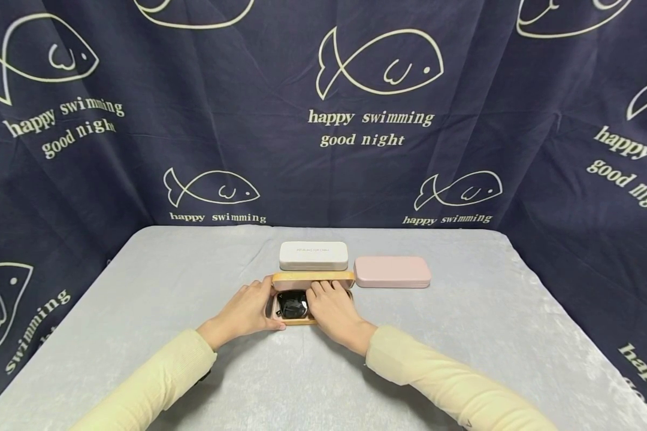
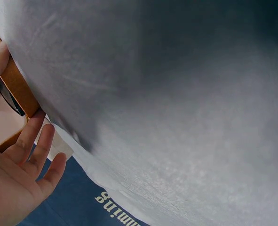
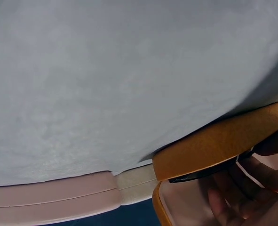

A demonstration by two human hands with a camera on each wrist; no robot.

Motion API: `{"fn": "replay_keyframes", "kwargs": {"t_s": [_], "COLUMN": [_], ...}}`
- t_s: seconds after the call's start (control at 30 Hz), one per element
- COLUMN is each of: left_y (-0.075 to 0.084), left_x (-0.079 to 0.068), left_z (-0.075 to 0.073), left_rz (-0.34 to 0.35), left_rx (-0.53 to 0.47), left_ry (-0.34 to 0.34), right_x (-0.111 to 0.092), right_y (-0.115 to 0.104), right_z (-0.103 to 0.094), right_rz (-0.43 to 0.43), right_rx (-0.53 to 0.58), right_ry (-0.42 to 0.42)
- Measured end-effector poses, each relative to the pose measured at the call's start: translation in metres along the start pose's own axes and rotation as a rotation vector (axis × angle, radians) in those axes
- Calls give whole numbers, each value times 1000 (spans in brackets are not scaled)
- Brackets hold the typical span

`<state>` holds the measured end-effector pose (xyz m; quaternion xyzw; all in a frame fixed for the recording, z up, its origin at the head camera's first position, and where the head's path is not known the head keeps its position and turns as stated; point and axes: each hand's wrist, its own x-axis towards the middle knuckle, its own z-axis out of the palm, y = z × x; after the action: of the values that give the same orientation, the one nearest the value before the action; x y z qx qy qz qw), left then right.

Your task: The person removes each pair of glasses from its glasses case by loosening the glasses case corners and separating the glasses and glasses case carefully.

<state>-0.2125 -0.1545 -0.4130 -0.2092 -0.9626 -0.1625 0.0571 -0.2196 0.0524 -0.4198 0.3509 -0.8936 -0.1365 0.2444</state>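
Note:
An orange-brown glasses case (image 1: pixel 313 276) with a pale pink lining stands with its lid raised near the middle of the table. Inside lies a pair of black sunglasses (image 1: pixel 292 304), one dark lens showing on the left. My left hand (image 1: pixel 248 308) holds the left end of the case, thumb at the front wall and fingers toward the back. In the left wrist view its other fingers spread past the case's corner. My right hand (image 1: pixel 335 308) reaches into the right half of the case, its bent fingers around the dark frame (image 3: pixel 200 175) of the sunglasses. It hides the other lens.
A white glasses case (image 1: pixel 313 257), closed, stands right behind the open one. To its right lies a closed pink glasses case (image 1: pixel 392 272). A pale grey-blue cloth covers the table (image 1: pixel 463 347). Dark blue curtains (image 1: pixel 291 78) with fish prints surround the back and sides.

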Motion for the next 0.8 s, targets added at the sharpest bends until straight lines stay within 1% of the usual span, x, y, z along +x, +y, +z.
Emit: {"fn": "replay_keyframes", "kwargs": {"t_s": [0.27,0.5,0.8], "left_y": [-1,-1,-1], "left_x": [1,0,0], "left_z": [1,0,1], "left_rz": [-2,-3,-4], "left_rx": [4,-5,6], "left_ry": [-4,-8,-11], "right_x": [2,3,2], "right_y": [-1,-2,-4], "right_z": [0,-1,-3], "right_rz": [22,40,38], "right_rx": [13,21,-1], "right_ry": [-15,-4,14]}}
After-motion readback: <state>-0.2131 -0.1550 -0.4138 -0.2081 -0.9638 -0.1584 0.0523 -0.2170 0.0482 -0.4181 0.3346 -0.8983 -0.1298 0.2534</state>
